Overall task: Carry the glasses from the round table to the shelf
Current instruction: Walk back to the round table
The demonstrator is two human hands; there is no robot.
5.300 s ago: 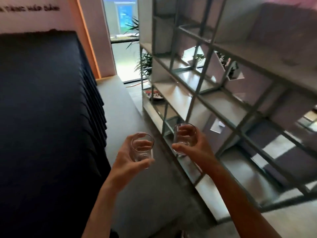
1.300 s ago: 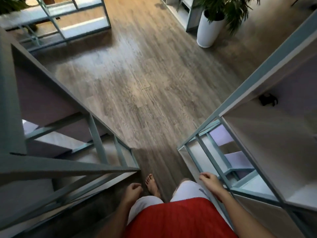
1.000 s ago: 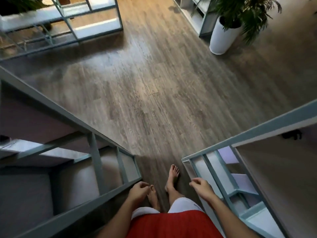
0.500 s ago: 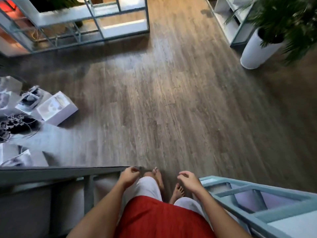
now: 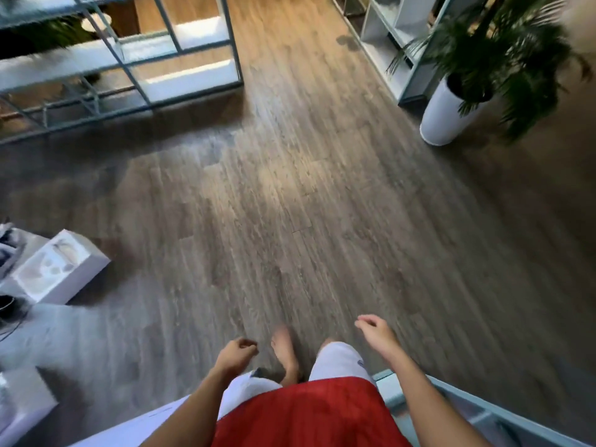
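— Head view looks straight down a wood-plank floor; what are the hands doing?

— Both hang empty at the person's sides. The left hand is low, its fingers curled loosely inward with nothing in them. The right hand sits a little higher, fingers slack and parted, also holding nothing.

— And the glasses?

— None in sight, and no round table either. I cannot tell where they stand.

— The shelf, then?

— A pale blue-grey frame edge runs along the bottom right corner, just beside the right forearm. Another open metal shelf unit stands far across the floor at the upper left, and a third white one at the upper right.

— Anything else about?

— A palm in a tall white pot beside that white unit. A white box lies on the floor at the left edge. One bare foot shows between the hands, above a red shirt and white shorts. The picture is blurred.
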